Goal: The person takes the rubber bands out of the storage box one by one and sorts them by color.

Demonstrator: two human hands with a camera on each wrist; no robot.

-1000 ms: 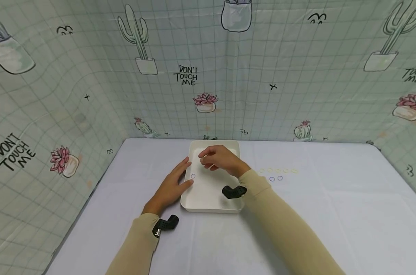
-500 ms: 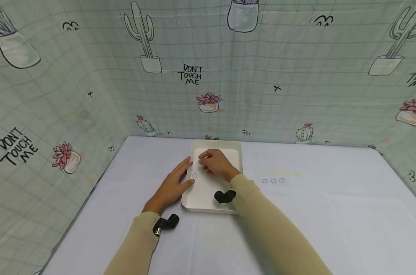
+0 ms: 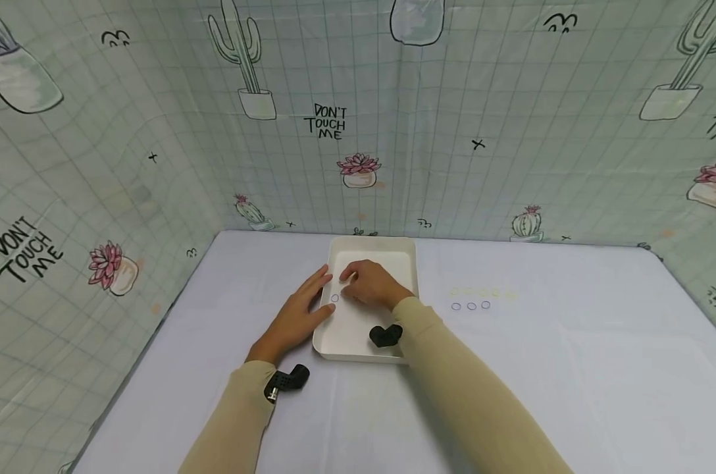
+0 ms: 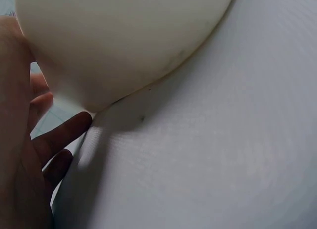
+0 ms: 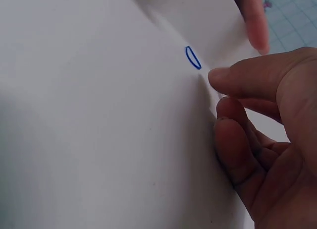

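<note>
person's left hand [image 3: 295, 315] lies flat w/ straight fingers against the left rim of a shallow white rectangular plastic tray [image 3: 366, 247] on a pale cloth-covered table [image 3: 571, 368]. right hand [image 3: 370, 284] hovers inside the tray, fingers loosely curled, gripping nothing, thumb tip just beside a small blue rubber ring [image 5: 193, 57] lying on the tray floor nr its left wall. more blue rings [image 3: 471, 305] & faint yellow rings [image 3: 482, 293] sit in rows on the table, right of the tray
</note>
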